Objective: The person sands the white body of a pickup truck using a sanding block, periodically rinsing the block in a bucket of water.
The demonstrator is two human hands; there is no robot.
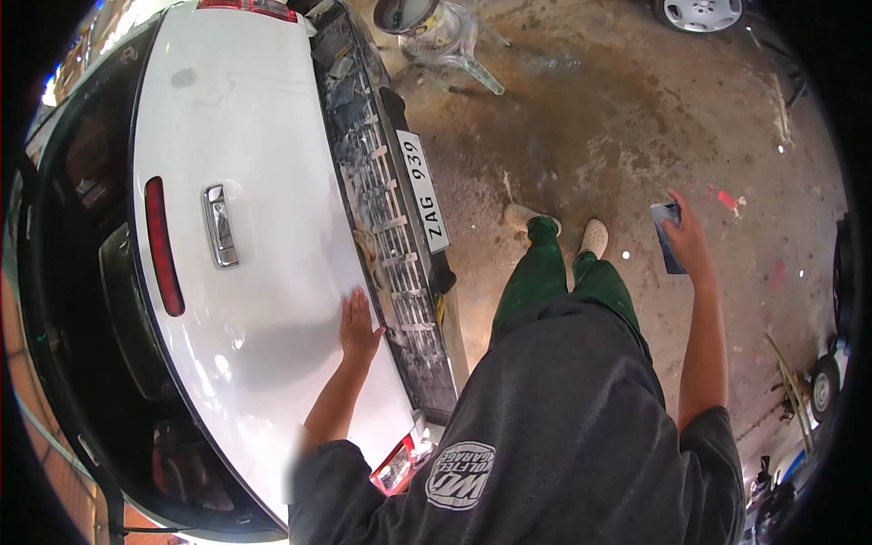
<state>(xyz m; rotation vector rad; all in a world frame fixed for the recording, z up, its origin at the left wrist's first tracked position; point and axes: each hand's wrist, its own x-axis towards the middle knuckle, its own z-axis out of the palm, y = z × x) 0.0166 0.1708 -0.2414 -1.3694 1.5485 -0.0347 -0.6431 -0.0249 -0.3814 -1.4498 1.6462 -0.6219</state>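
Note:
My left hand (358, 322) lies with fingers extended flat on the white tailgate (254, 363) of a vehicle, near its lower edge. A chrome handle (220, 227) and a long red lamp (163, 245) are higher on that panel. Below it runs a dusty rear bumper (372, 191) with a step grille and a licence plate (422, 191). My right hand (679, 227) grips a flat, dark grey-blue rectangular object (666, 250) out over the floor, apart from the vehicle. Whether it is a phone or a pad, I cannot tell.
My feet in pale clogs (594, 238) stand on a stained concrete floor (745, 136) beside the bumper. A stool (454, 50) with a container on it stands at the top. Wheels (698, 11) appear at the upper right and right edge, with thin sticks (786, 372) nearby.

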